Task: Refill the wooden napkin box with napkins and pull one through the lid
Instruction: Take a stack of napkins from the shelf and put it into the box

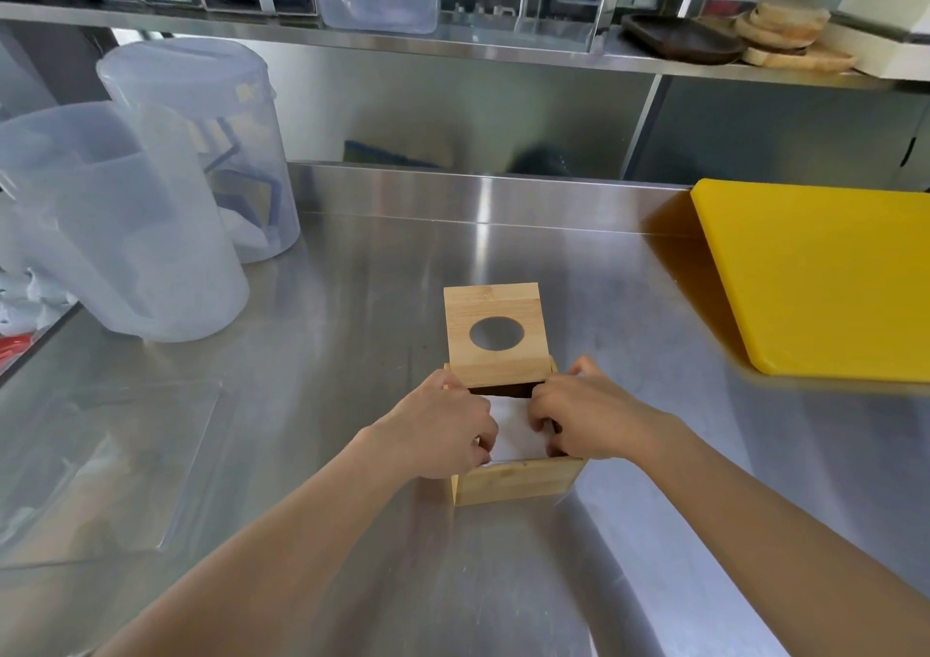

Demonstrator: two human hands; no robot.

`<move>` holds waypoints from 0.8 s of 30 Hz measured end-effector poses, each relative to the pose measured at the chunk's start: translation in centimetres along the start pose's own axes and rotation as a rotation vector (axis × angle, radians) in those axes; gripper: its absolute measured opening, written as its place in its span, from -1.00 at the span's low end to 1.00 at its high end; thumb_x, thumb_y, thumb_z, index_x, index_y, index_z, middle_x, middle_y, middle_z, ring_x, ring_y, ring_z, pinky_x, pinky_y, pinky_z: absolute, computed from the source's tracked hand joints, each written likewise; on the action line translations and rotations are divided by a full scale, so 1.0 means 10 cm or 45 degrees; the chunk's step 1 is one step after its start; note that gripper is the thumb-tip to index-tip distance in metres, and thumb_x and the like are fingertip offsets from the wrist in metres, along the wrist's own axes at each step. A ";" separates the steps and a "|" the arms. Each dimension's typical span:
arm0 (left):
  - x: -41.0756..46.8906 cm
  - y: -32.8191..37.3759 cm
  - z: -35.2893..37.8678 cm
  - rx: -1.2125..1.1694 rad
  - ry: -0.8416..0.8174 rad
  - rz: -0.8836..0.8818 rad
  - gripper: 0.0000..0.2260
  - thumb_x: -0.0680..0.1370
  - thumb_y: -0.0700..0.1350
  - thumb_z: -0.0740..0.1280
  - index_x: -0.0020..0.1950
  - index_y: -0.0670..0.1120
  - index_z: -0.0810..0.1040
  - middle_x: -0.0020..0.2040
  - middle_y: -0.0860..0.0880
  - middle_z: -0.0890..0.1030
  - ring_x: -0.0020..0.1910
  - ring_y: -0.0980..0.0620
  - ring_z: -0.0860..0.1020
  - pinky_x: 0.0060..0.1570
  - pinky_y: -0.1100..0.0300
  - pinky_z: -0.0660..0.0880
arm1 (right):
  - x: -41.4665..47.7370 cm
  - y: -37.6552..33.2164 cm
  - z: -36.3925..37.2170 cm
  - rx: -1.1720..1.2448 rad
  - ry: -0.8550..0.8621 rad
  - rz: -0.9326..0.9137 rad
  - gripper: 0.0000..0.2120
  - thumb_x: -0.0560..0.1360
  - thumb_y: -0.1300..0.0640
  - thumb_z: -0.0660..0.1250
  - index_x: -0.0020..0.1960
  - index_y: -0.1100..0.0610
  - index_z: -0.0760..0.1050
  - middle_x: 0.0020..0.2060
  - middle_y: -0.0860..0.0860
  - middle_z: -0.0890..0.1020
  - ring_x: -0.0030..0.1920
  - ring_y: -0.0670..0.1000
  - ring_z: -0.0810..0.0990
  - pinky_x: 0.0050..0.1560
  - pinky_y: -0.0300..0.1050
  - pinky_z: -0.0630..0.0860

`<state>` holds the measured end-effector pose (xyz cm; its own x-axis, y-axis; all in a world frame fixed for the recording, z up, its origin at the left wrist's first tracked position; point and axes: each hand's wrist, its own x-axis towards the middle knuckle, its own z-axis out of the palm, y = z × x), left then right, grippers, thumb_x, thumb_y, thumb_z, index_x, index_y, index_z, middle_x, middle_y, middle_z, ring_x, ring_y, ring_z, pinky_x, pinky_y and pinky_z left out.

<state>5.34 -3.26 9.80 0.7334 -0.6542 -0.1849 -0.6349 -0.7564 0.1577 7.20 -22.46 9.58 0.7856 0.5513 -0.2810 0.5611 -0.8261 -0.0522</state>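
Note:
A wooden napkin box stands on the steel counter in front of me. Its sliding lid, with a round hole in the middle, is pushed back and juts out past the far side, leaving the near half uncovered. White napkins show inside the box between my hands. My left hand rests over the box's left edge with fingers curled into the opening. My right hand lies over the right edge, fingertips pressed down on the napkins. Most of the stack is hidden by my hands.
Two translucent plastic pitchers stand at the left. A yellow cutting board lies at the right. A clear plastic tray sits near left. Above runs a steel shelf with containers and wooden plates.

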 end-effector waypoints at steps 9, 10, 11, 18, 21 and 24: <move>-0.02 -0.31 -0.07 -1.225 0.824 -0.597 -0.92 0.48 -0.15 0.36 -0.13 0.04 0.58 -0.17 0.08 0.63 -0.13 0.12 0.57 -0.11 0.30 0.44 | 0.08 0.29 -0.14 1.285 0.663 0.415 -0.90 0.37 0.20 0.44 -0.23 0.03 0.56 -0.30 -0.09 0.60 -0.29 -0.22 0.53 -0.30 -0.43 0.41; 0.01 -0.31 -0.06 -1.339 0.846 -0.668 -0.93 0.48 -0.15 0.36 -0.09 0.01 0.58 -0.13 0.04 0.63 -0.09 0.07 0.57 -0.09 0.28 0.44 | 0.11 0.31 -0.12 1.404 0.660 0.462 -0.90 0.36 0.19 0.45 -0.16 0.06 0.56 -0.24 -0.04 0.61 -0.23 -0.17 0.54 -0.26 -0.37 0.42; 0.04 -0.31 -0.05 -1.435 0.828 -0.725 -0.91 0.47 -0.15 0.37 -0.04 -0.03 0.56 -0.09 0.00 0.62 -0.06 0.04 0.57 -0.09 0.26 0.43 | 0.15 0.33 -0.10 1.505 0.633 0.502 -0.84 0.36 0.19 0.46 -0.08 0.09 0.55 -0.17 0.00 0.61 -0.17 -0.11 0.54 -0.22 -0.31 0.42; 0.17 -0.30 0.03 -1.638 0.750 -0.930 -0.71 0.51 -0.13 0.33 0.22 -0.06 0.41 0.01 -0.05 0.61 0.02 0.01 0.51 0.04 0.13 0.41 | 0.31 0.35 -0.06 1.635 0.486 0.467 -0.86 0.42 0.24 0.39 -0.15 0.02 0.51 -0.19 -0.02 0.61 -0.17 -0.07 0.55 -0.23 -0.24 0.42; 0.20 -0.31 0.03 -1.615 0.663 -0.840 -0.87 0.50 -0.24 0.30 -0.07 -0.02 0.56 -0.11 0.00 0.64 -0.13 0.10 0.55 -0.16 0.26 0.40 | 0.35 0.39 -0.05 1.622 0.464 0.466 -0.83 0.43 0.28 0.37 -0.17 0.03 0.49 -0.21 0.00 0.59 -0.16 -0.01 0.53 -0.17 -0.20 0.45; 0.20 -0.33 0.05 -1.553 0.647 -0.771 -0.82 0.50 -0.29 0.29 -0.13 0.00 0.54 -0.14 0.02 0.62 -0.08 0.04 0.56 -0.12 0.28 0.43 | 0.35 0.42 -0.03 1.604 0.411 0.452 -0.85 0.43 0.29 0.38 -0.15 0.06 0.48 -0.18 0.05 0.58 -0.12 0.03 0.53 -0.09 -0.11 0.47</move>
<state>8.84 -2.08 8.42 0.9784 0.0256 -0.2052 0.2043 -0.2733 0.9400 12.39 -23.93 8.69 0.9608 0.1457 -0.2359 -0.1667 -0.3768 -0.9112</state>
